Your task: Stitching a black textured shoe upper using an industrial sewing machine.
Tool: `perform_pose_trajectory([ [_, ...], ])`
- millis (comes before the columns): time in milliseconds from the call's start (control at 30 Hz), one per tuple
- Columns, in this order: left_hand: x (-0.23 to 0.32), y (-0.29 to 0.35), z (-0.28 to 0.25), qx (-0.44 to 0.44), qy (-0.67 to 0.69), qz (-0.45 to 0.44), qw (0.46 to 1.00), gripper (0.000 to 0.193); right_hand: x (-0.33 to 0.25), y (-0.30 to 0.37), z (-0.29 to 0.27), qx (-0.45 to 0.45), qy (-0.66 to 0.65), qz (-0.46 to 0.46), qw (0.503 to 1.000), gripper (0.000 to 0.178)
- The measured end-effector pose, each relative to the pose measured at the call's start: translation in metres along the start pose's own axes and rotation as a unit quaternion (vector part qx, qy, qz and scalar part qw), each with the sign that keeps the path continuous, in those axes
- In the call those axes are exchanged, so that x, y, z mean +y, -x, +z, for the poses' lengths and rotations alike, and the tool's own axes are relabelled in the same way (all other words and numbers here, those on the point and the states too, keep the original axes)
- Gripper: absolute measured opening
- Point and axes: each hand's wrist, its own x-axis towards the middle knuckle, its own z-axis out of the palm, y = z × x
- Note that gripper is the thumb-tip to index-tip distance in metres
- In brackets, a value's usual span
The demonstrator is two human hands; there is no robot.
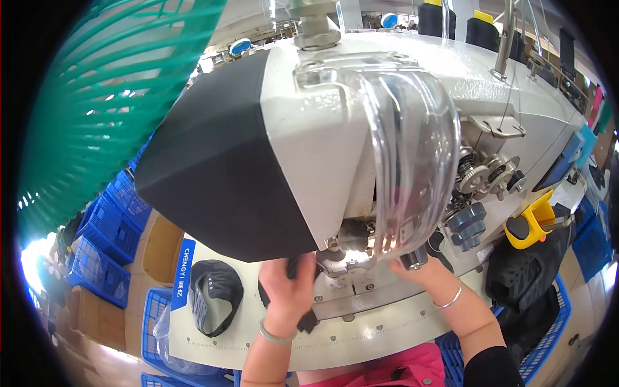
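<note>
A large white sewing machine with a black end cover fills the middle of the view. Below its head, my left hand is closed on a black shoe upper, mostly covered by the hand and the machine. My right hand reaches in from the other side, by the lit needle area; its fingers are hidden behind the clear plastic guard and a metal knob. Left of my left hand, a dark grey shoe upper with laces lies on the pale table.
A green fan grille looms at upper left. Blue crates stand on the floor at left. At right, a yellow holder is beside black shoe uppers, piled over a blue basket. Tension dials project from the machine.
</note>
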Motion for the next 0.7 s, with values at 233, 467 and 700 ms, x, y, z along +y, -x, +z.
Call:
perform_pose_trajectory([
  [233,-0.064,-0.025,0.036,-0.108,0.075,-0.187,0.974,0.022,0.011,-0.009,0.006,-0.113,0.151,0.018,0.982,0.026],
  [467,-0.041,-0.074,-0.040,0.211,0.193,-0.213,0.934,0.027,-0.011,-0.016,-0.032,-0.031,0.119,0.112,0.986,0.014],
  [700,0.079,-0.028,-0.127,0.169,-0.215,-0.100,0.957,0.017,-0.128,-0.053,-0.072,0.112,-0.001,-0.114,0.987,0.038],
])
